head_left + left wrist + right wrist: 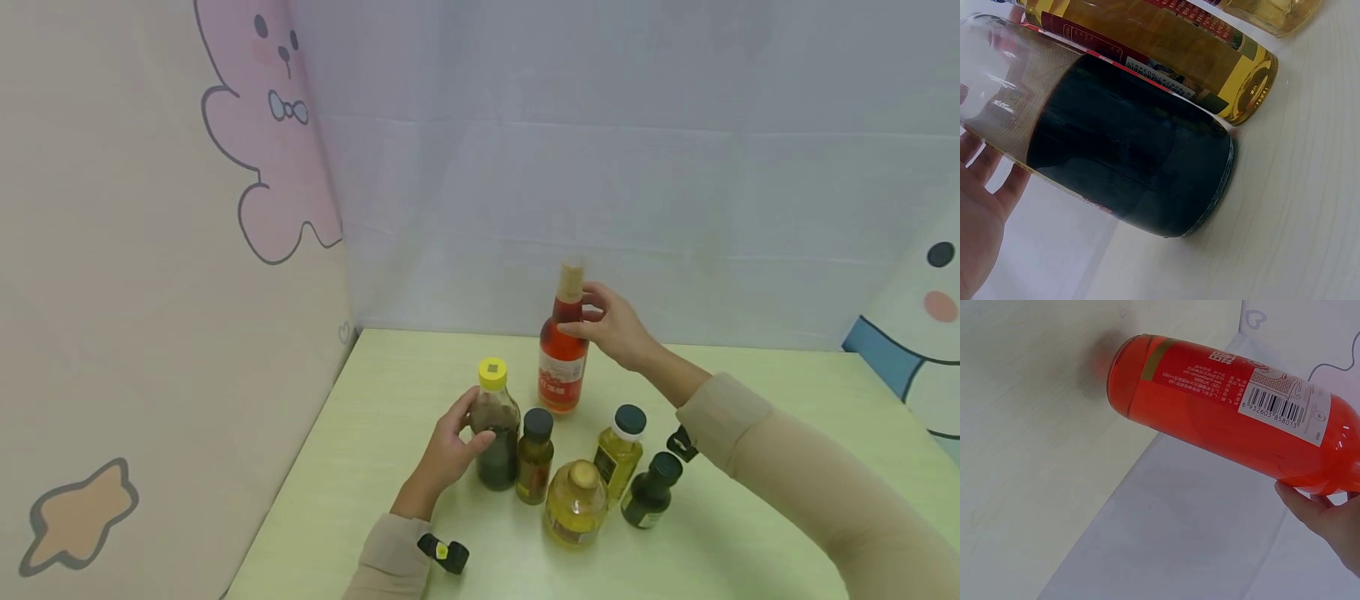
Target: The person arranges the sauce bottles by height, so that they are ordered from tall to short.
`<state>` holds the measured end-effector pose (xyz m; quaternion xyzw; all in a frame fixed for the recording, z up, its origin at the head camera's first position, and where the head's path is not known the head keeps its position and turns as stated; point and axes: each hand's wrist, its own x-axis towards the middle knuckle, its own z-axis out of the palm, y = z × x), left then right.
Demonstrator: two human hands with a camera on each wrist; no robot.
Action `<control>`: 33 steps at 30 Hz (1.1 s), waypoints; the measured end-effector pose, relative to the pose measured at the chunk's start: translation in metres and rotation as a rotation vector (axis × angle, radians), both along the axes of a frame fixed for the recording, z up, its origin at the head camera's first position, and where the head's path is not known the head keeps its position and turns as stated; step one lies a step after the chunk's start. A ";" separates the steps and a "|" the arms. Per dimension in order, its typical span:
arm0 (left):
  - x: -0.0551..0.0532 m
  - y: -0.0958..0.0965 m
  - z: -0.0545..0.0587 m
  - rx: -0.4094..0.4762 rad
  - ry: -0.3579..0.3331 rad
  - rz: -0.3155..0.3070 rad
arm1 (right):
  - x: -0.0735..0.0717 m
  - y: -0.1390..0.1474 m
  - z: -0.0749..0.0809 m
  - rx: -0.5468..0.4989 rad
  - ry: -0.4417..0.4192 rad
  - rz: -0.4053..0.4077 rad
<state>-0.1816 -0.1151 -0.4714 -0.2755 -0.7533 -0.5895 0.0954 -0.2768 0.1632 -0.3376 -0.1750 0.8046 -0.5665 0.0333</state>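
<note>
My right hand (618, 329) grips a glass bottle of red liquid (561, 367) at its neck and shoulder, with the thumb in front. That bottle stands upright at the back of the group, and the right wrist view shows its base close over the table beside a faint shadow. Around a bottle of dark liquid (497, 454) with a yellow cap, my left hand (450, 446) has its fingers behind and its thumb on the near side. Touching or nearly touching that bottle is a slim amber bottle (534, 467) with a black cap.
A round bottle of yellow oil (576, 504), a square yellow-green bottle (618, 458) and a small dark bottle (648, 496) stand close together at front right. The pale table (420, 350) meets a white cloth backdrop (637, 183) behind and a printed cloth wall (150, 292) at left.
</note>
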 end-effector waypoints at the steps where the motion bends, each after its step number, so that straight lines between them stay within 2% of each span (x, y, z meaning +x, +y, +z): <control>1: 0.000 0.000 0.000 -0.001 -0.003 0.002 | -0.001 -0.002 0.000 -0.007 -0.010 0.005; 6: 0.003 -0.001 0.001 0.001 -0.030 0.009 | -0.005 -0.012 0.002 -0.008 -0.026 0.026; 18: 0.004 -0.003 -0.001 0.001 -0.040 0.012 | -0.025 -0.029 -0.011 -0.062 -0.027 0.081; 33: 0.004 0.000 -0.003 -0.006 -0.037 0.001 | -0.039 -0.039 -0.016 -0.046 -0.031 0.079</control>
